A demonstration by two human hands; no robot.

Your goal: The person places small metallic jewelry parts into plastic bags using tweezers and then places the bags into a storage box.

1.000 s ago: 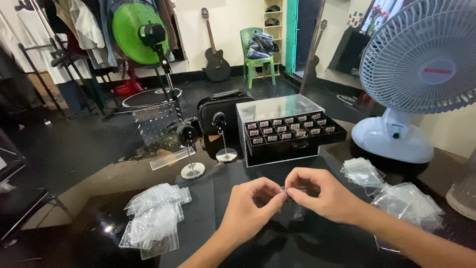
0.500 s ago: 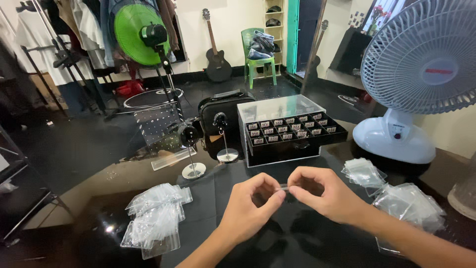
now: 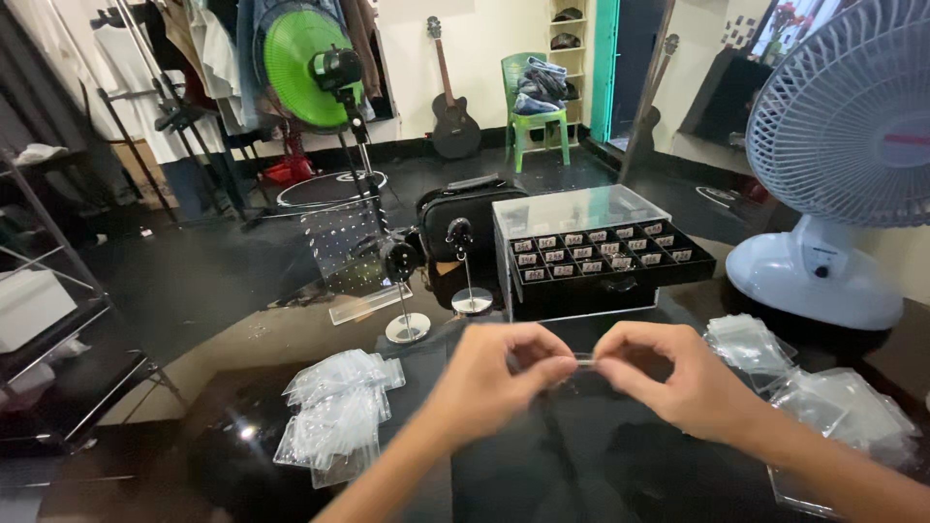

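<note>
My left hand and my right hand meet above a dark glossy table, fingertips pinched together on a small clear plastic bag held between them. What is inside the bag is too small to tell. Just behind my hands stands a black jewellery case with a clear lid and an open drawer of several small compartments.
A heap of small clear bags lies at the left, another heap at the right. Two small round-base stands and a clear perforated display sit behind. A white desk fan fills the right side.
My hands have stayed together on the small bag, with the fingers shifting slightly along it. Nothing else on the table has moved.
</note>
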